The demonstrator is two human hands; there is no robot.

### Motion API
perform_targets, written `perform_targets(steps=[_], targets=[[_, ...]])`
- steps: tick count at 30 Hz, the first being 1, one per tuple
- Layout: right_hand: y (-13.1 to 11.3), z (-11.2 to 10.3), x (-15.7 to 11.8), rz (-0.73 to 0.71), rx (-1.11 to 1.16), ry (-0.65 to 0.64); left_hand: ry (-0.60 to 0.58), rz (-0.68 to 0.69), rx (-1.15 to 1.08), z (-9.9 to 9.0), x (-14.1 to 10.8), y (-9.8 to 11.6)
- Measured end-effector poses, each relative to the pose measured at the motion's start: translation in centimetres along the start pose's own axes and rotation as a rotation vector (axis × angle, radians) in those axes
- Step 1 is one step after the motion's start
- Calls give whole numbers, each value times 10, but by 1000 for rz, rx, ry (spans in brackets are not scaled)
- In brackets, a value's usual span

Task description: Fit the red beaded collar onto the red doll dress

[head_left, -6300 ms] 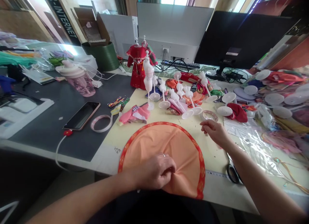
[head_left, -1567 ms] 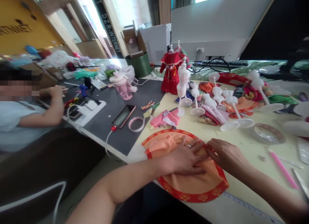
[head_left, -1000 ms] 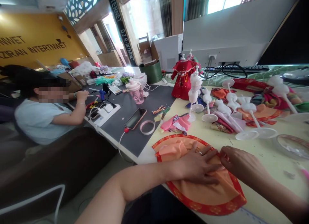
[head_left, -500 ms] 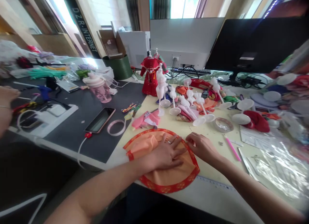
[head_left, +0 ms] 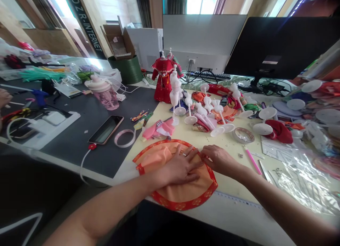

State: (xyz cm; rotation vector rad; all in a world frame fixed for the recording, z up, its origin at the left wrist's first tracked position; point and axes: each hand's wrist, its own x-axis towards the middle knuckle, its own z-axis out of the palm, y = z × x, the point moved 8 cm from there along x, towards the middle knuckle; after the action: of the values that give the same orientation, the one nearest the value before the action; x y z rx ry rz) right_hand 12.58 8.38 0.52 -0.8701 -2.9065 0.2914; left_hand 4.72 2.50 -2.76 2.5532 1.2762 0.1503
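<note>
A round-edged piece of orange cloth (head_left: 170,194) with a patterned red border lies on the cream table surface in front of me. My left hand (head_left: 180,168) rests palm down across its middle, fingers spread and a ring on one of them. At the cloth's upper right edge, my right hand (head_left: 215,157) has its fingers curled together, pinching the red border. The fingertips partly cover the spot they grip. Just beyond the cloth lie pink fabric scraps (head_left: 159,129).
Small white dress-form stands (head_left: 174,93) lie and stand behind the cloth, near a red doll dress (head_left: 163,83). Tape (head_left: 124,138) and a phone (head_left: 106,129) are on the left. A pink pen (head_left: 252,159) and scissors (head_left: 265,171) lie right. Another person's hand (head_left: 4,97) shows far left.
My right hand has shifted slightly left and its fingertips are closer against the border. My left hand stays flat on the cloth. The view has moved a little.
</note>
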Motion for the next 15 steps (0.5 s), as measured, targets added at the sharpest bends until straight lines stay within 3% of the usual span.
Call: perform_targets(steps=[8, 15], targets=[[4, 2, -12, -44, -81, -59, 22, 0, -6, -3, -3, 1], [56, -14, -47, 146, -250, 87, -45, -21, -26, -10, 12, 4]])
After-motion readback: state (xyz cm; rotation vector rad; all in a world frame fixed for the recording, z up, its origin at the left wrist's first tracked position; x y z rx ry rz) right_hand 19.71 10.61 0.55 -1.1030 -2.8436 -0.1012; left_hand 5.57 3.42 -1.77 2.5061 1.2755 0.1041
